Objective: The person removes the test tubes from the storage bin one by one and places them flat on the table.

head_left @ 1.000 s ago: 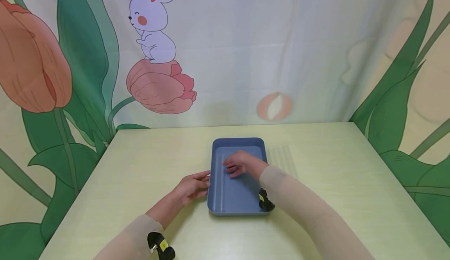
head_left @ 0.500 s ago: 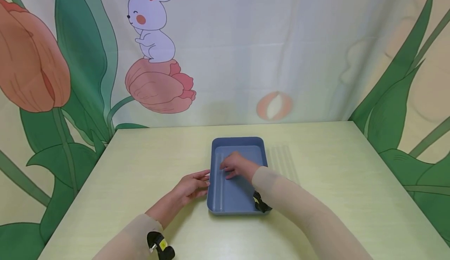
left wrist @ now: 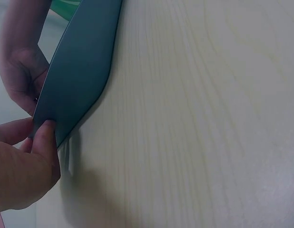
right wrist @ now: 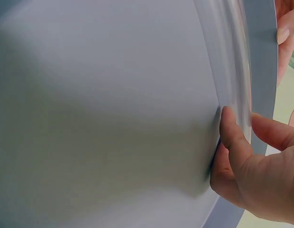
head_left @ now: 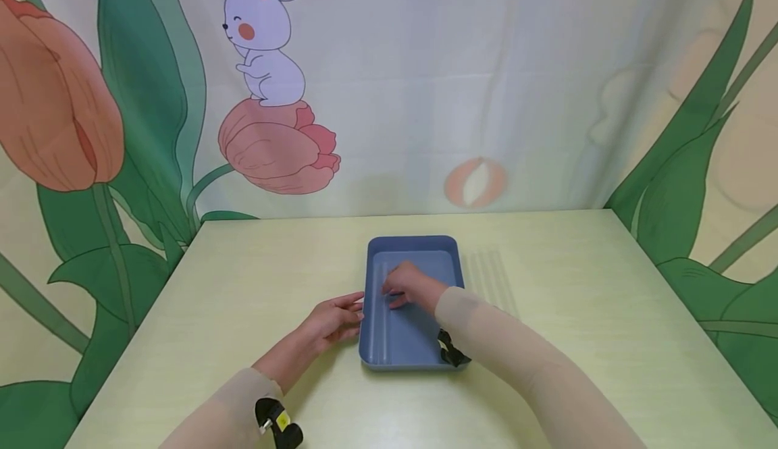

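A blue rectangular tray (head_left: 419,348) lies on the table. Along the inside of its left wall runs a clear tube (head_left: 380,337), long and see-through. My right hand (head_left: 415,285) reaches into the tray and pinches this tube; the right wrist view shows the thumb and a finger on opposite sides of the clear tube (right wrist: 235,71). My left hand (head_left: 330,323) is at the tray's outer left side, with fairly straight fingers touching the wall. From the left wrist, the fingertips of the left hand (left wrist: 28,164) show against the tray's outer wall (left wrist: 83,61).
Several more clear tubes (head_left: 489,277) lie side by side on the table (head_left: 583,314), just right of the tray and partly behind my right forearm. A printed cloth (head_left: 389,98) with a rabbit and tulips hangs behind the table's far edge.
My right hand has shifted slightly left over the tray, and its fingers have drawn together at the clear tube. The left hand and the tray have stayed in place.
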`<move>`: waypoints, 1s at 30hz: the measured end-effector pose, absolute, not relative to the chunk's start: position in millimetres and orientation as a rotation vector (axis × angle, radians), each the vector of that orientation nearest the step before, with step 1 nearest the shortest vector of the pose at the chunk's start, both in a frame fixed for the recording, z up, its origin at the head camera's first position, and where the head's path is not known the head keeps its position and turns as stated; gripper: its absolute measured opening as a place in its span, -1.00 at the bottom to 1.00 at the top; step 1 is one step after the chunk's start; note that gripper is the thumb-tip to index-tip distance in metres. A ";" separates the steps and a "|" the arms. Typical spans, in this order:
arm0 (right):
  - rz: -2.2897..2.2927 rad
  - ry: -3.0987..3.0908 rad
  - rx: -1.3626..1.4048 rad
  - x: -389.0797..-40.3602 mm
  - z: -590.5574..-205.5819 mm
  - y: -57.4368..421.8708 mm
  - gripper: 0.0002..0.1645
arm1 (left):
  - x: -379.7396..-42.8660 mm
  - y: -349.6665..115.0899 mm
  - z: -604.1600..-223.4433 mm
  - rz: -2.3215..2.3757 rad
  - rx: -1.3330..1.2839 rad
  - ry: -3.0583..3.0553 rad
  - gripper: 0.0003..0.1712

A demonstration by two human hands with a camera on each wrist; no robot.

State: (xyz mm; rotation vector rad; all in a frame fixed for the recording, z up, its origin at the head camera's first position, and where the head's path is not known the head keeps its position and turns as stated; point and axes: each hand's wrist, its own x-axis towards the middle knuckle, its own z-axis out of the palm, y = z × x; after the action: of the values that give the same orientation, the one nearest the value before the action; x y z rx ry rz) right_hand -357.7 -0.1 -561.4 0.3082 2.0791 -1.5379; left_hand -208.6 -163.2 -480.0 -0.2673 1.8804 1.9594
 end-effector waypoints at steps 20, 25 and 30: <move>-1.544 2.039 0.286 -340.6 -532.0 6.5 -0.23 | -206.2 -162.4 -480.8 1.962 -0.275 1.874 -0.36; -1.579 2.009 0.299 -345.3 -534.5 9.8 -0.45 | -207.4 -162.5 -481.0 1.969 -0.278 1.871 -0.36; -1.615 1.968 0.300 -380.3 -578.7 15.8 -0.53 | -208.3 -161.6 -481.6 1.980 -0.294 1.871 -0.37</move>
State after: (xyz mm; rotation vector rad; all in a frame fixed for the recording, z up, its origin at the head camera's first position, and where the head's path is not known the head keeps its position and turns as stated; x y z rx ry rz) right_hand -380.3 15.8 -578.7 0.3003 1.9685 -1.6150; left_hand -208.3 -161.6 -481.6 -0.2941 1.8712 1.9804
